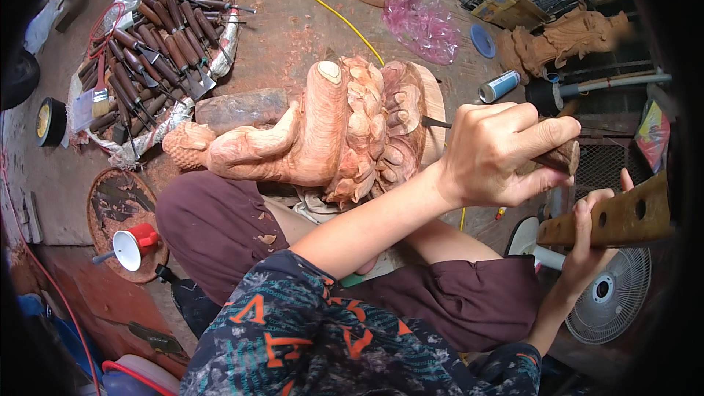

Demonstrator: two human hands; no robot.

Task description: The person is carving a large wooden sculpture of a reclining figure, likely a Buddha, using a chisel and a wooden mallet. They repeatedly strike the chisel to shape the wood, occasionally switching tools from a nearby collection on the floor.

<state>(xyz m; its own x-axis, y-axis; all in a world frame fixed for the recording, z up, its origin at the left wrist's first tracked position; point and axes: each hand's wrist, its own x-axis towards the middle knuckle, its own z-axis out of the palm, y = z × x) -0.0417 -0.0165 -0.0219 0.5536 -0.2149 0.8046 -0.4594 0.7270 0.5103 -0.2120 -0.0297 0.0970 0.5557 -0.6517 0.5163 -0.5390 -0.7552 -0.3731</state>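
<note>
A reddish wood carving (pixel 308 139) of a seated figure lies on its side in front of my legs, its knobbly head to the left. Its petalled base (pixel 400 110) is at the right end. My left hand (pixel 506 150) is closed round the wooden handle of a chisel (pixel 438 124), whose dark blade points left with its tip at the petals. Whether the tip bites into the wood I cannot tell. Farther right, my right hand (pixel 587 227) grips a thick wooden bar with round holes (pixel 623 214), raised apart from the chisel. Part of that hand is hidden by the bar.
A round tray (pixel 224 51) full of wooden-handled chisels and a brush (pixel 99 99) stands at the far left. A wood block (pixel 242 108) lies behind the carving. A red mug (pixel 136 244) sits near left. A spray can (pixel 499 86), yellow cord (pixel 323 1) and fan (pixel 609 293) are around me.
</note>
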